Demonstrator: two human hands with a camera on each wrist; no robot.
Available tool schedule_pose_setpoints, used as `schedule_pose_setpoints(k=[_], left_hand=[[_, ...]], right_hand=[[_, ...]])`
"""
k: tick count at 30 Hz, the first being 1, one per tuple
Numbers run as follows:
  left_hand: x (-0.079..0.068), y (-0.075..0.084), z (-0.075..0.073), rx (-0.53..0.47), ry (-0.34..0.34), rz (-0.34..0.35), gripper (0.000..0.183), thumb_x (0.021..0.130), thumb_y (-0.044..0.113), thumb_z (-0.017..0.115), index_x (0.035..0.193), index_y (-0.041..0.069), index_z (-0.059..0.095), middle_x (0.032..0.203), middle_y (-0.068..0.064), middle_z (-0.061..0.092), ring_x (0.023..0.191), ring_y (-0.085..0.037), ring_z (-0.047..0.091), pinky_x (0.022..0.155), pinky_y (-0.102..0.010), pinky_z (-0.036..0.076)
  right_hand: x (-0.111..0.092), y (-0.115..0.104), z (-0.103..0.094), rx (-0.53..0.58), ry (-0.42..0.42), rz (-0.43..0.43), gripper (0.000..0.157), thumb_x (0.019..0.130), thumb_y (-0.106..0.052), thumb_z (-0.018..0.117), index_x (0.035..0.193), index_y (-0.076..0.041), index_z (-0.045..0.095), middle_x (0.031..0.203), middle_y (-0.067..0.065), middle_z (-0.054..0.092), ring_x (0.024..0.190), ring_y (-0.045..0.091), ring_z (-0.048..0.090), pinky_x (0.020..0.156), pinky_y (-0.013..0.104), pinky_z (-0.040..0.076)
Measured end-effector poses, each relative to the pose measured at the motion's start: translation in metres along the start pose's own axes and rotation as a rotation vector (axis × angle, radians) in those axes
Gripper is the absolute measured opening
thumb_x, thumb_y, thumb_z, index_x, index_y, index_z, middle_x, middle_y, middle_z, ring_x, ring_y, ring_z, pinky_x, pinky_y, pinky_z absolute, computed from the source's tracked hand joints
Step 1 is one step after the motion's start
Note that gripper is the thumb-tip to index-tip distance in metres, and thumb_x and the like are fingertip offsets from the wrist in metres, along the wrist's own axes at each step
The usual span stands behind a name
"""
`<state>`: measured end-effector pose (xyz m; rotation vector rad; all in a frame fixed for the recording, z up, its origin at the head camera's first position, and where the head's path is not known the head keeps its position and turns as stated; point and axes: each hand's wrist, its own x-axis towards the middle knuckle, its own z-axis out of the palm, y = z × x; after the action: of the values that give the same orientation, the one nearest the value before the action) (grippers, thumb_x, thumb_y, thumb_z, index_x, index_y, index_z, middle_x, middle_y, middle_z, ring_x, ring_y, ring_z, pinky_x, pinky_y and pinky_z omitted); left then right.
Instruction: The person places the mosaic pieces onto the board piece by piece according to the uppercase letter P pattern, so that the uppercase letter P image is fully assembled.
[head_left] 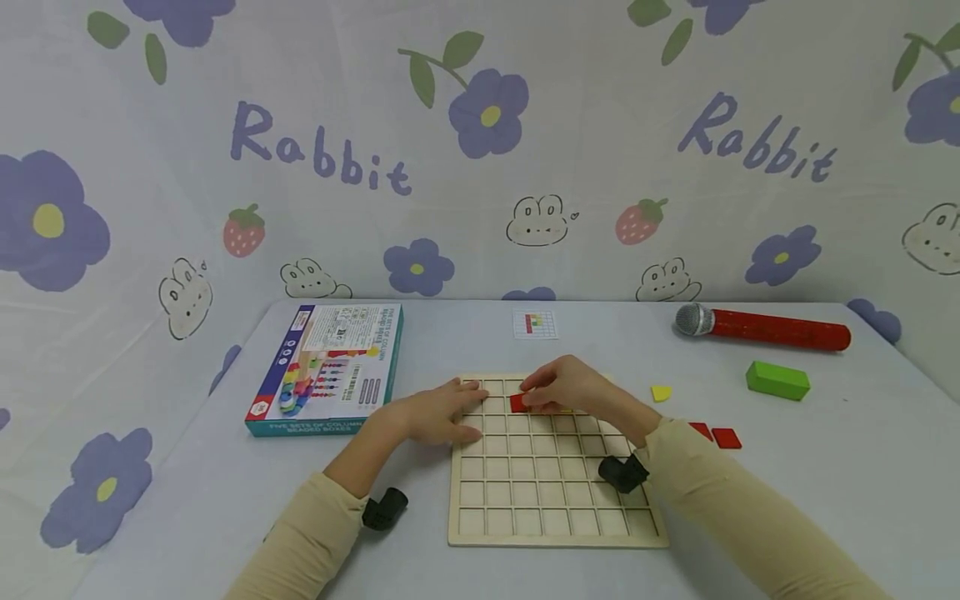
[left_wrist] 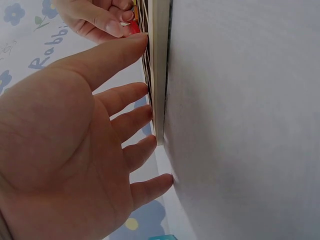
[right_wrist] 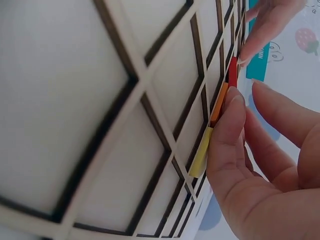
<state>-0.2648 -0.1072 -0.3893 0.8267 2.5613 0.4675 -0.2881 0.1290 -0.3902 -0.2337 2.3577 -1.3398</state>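
Note:
My right hand [head_left: 573, 387] holds a small red square tile [head_left: 518, 403] at a cell in the upper part of a wooden grid board [head_left: 472, 540]. In the right wrist view, its thumb rests against the red tile [right_wrist: 233, 72], with an orange tile [right_wrist: 219, 106] and a yellow tile [right_wrist: 201, 154] lined up beside it on the grid. The fingers partly hide these tiles from above. My left hand [head_left: 435, 412] steadies the board's left side with spread fingers. In the left wrist view, its fingertips [left_wrist: 137, 91] touch the board's edge [left_wrist: 159, 75].
A small printed grid card [head_left: 536, 325] lies behind the board. Right of it are a yellow piece [head_left: 661, 392], red tiles [head_left: 727, 438], a green block [head_left: 777, 381] and a red microphone [head_left: 765, 327]. A flat boxed set [head_left: 330, 371] lies to the left.

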Motion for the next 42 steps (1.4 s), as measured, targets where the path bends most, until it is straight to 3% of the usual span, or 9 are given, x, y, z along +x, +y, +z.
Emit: schedule_pose_setpoints(k=[11,17,23,30,36,42], left_hand=[[-0.001,0.001,0.0,-0.002,0.005,-0.008,0.065,0.096,0.034,0.058,0.15,0.012,0.03,0.156,-0.006,0.021,0.143,-0.029,0.009,0.113,-0.045,0.015],[-0.002,0.001,-0.001,-0.001,0.007,0.005,0.064,0.096,0.033,0.057,0.15,0.011,0.03,0.156,-0.007,0.021,0.143,-0.029,0.01,0.113,-0.044,0.015],[-0.003,0.002,-0.001,-0.006,0.006,0.017,0.064,0.096,0.031,0.057,0.15,0.009,0.03,0.156,-0.01,0.022,0.143,-0.031,0.01,0.113,-0.045,0.015],[-0.002,0.001,0.0,-0.004,0.009,0.021,0.064,0.096,0.031,0.057,0.15,0.008,0.029,0.156,-0.009,0.021,0.143,-0.03,0.009,0.113,-0.045,0.015],[-0.002,0.0,0.0,-0.005,0.009,0.026,0.064,0.096,0.031,0.057,0.15,0.009,0.029,0.156,-0.01,0.021,0.143,-0.03,0.009,0.113,-0.045,0.015],[-0.002,0.0,0.001,-0.013,0.003,0.025,0.064,0.097,0.031,0.057,0.15,0.009,0.029,0.156,-0.01,0.02,0.143,-0.03,0.008,0.113,-0.046,0.015]], right_hand=[[-0.005,-0.005,0.0,-0.017,-0.015,-0.019,0.028,0.093,-0.013,0.063,0.113,0.005,0.065,0.091,0.01,0.07,0.078,0.019,0.066,0.073,0.03,0.055],[-0.006,-0.005,-0.002,0.031,-0.019,-0.001,0.032,0.094,-0.014,0.061,0.117,0.007,0.062,0.094,0.012,0.07,0.08,0.02,0.066,0.075,0.031,0.055],[-0.007,0.001,-0.01,0.093,-0.086,-0.038,0.038,0.095,-0.015,0.06,0.124,0.009,0.057,0.106,0.016,0.068,0.09,0.024,0.067,0.081,0.034,0.054],[-0.019,0.015,-0.032,0.154,-0.186,-0.122,0.04,0.097,-0.004,0.052,0.132,0.014,0.047,0.12,0.023,0.06,0.11,0.028,0.06,0.093,0.039,0.047],[-0.033,0.028,-0.051,0.186,-0.163,-0.076,0.048,0.098,-0.018,0.056,0.135,0.011,0.045,0.122,0.022,0.06,0.108,0.027,0.061,0.093,0.036,0.047],[-0.052,0.04,-0.067,0.183,-0.089,-0.038,0.055,0.096,-0.026,0.059,0.137,0.009,0.045,0.122,0.021,0.06,0.108,0.026,0.061,0.091,0.031,0.048]])
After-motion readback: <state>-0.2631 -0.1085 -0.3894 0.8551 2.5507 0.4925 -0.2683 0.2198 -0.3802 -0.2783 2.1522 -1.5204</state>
